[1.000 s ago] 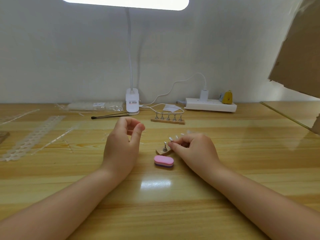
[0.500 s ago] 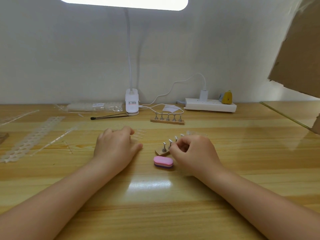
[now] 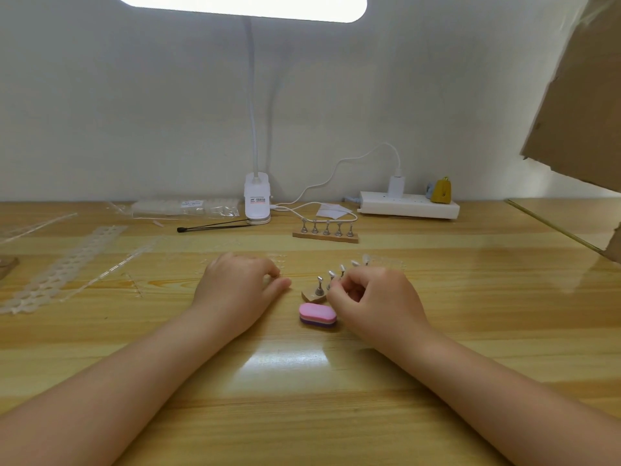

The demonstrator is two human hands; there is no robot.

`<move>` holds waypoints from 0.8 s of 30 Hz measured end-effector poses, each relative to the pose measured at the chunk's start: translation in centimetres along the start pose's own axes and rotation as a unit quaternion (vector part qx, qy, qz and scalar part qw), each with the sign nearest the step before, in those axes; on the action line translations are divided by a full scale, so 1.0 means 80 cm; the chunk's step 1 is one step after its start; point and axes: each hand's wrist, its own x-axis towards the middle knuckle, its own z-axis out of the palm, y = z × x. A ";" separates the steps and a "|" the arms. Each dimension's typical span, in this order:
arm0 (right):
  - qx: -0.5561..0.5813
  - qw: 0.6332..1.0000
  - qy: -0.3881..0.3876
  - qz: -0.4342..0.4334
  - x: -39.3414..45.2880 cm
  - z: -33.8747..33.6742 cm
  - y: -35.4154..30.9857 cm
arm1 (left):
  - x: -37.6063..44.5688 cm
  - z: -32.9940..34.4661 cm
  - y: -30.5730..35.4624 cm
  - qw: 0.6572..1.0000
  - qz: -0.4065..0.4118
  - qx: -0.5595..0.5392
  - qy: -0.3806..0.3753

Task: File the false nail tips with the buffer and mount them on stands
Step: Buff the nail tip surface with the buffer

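Note:
A small wooden nail stand [image 3: 312, 297] with metal pegs sits at the table's centre. Its front peg [image 3: 319, 288] is bare, and the pegs behind it carry clear false nail tips [image 3: 342, 267]. My right hand [image 3: 376, 299] has its fingers curled, with thumb and forefinger pinching at the second peg, just under its tip. The pink and purple buffer [image 3: 317, 314] lies flat in front of the stand, touched by neither hand. My left hand [image 3: 238, 284] rests knuckles-up on the table, its thumb stretched out and its fingertips on loose clear tips [image 3: 280, 262].
A second wooden stand [image 3: 325, 237] with bare pegs stands further back. A lamp clamp base [image 3: 257, 203], black tweezers [image 3: 215, 226], a bag of tips [image 3: 188, 208] and a power strip [image 3: 408, 205] line the wall. Plastic tip strips [image 3: 64, 267] lie at the left. Cardboard [image 3: 578, 95] hangs at the upper right.
My left hand came down from a raised pinch and now lies on the table further left. My right hand stayed at the stand, its fingers shifting down to the second peg.

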 end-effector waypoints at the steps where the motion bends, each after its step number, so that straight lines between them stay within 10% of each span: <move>1: 0.001 1.000 -0.004 -0.004 0.000 0.000 -0.001 | 0.001 0.000 0.000 1.000 0.005 -0.005 0.004; 9: 0.029 0.999 0.016 -0.033 -0.001 -0.001 0.001 | 0.003 -0.001 -0.001 0.968 -0.059 -0.244 0.018; 17: 0.145 0.986 0.044 -0.062 -0.003 -0.005 -0.005 | -0.006 -0.022 0.028 0.805 -0.085 -0.587 0.025; 24: 0.262 0.965 -0.016 0.013 -0.003 -0.006 -0.010 | -0.015 -0.025 0.042 0.782 -0.063 -0.620 0.026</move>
